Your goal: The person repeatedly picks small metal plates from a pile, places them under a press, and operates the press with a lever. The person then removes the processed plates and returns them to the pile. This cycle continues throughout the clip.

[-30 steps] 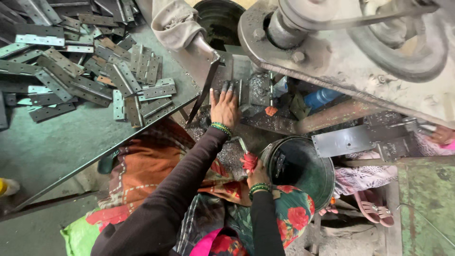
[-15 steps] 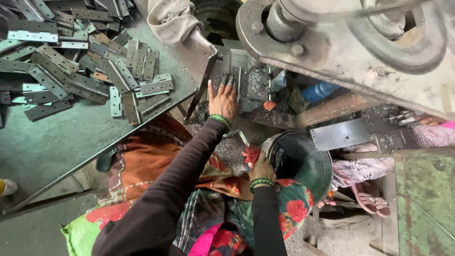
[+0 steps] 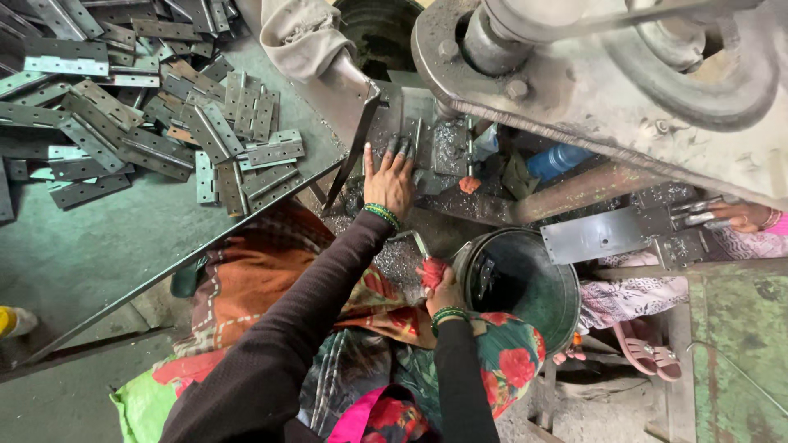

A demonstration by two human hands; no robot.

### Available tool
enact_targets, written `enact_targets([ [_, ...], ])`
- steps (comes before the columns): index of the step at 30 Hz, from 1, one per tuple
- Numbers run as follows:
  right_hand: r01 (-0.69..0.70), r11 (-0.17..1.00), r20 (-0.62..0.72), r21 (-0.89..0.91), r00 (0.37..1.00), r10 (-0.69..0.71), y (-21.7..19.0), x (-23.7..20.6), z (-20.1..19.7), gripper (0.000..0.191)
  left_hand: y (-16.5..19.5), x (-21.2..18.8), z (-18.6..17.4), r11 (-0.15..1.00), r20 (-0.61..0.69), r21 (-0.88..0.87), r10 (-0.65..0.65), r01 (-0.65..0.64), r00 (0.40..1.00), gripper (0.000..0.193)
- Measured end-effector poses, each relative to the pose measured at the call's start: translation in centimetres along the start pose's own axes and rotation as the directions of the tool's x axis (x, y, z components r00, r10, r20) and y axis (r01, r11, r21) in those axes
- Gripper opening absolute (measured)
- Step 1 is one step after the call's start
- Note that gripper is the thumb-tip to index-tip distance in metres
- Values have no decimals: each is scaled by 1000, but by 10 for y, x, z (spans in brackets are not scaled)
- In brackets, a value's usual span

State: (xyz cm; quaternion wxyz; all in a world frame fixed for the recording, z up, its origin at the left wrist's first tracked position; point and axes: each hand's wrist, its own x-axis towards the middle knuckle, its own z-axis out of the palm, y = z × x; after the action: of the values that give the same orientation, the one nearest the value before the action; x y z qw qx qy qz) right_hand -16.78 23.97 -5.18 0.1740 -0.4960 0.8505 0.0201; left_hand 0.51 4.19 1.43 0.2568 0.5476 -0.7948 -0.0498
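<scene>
Reaching into the press (image 3: 591,74): left hand (image 3: 391,176) lies flat, fingers spread, fingertips (image 3: 400,146) on a metal plate (image 3: 410,123) seated on the press bed, under the big cast frame. Palm down, no pinch, just pressing or steadying it.

Right hand (image 3: 443,287) sits low by the lap, fingers curled tight around a red cloth (image 3: 432,271), touching the rim of a dark bucket (image 3: 525,283). Cannot tell if anything is inside the cloth.

Plate is stamped steel by the look: stiff, flat, fairly light for one hand. My guess is sharp punched edges and a dusty or oily face, so slippery under flat fingers. Best hold would be the near long edge, thumb on top and fingers under, clear of the tooling; flat-palm contact gives little control if it slides.

Around it:
- bench (image 3: 98,238) to the left, with a loose pile of hinge leaves (image 3: 205,131), same grey punched stock, overlapping at random
- metal chips scattered on the bed and lap
- blue bottle (image 3: 558,160) behind the bed, just beside a rusty bar
- another person's hand (image 3: 743,215) at far right on a separate grey plate (image 3: 607,234), well apart from the wearer's hands
</scene>
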Motion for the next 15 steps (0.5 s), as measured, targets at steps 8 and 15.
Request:
enact_targets([
  [8, 64, 992, 197, -108, 980, -41, 9, 17, -26, 74, -5, 1, 8, 996, 34, 75, 47, -49, 998, 51],
  [15, 96, 995, -5, -33, 995, -96, -3, 5, -35, 68, -5, 27, 18, 989, 125, 150, -7, -11, 992, 56],
])
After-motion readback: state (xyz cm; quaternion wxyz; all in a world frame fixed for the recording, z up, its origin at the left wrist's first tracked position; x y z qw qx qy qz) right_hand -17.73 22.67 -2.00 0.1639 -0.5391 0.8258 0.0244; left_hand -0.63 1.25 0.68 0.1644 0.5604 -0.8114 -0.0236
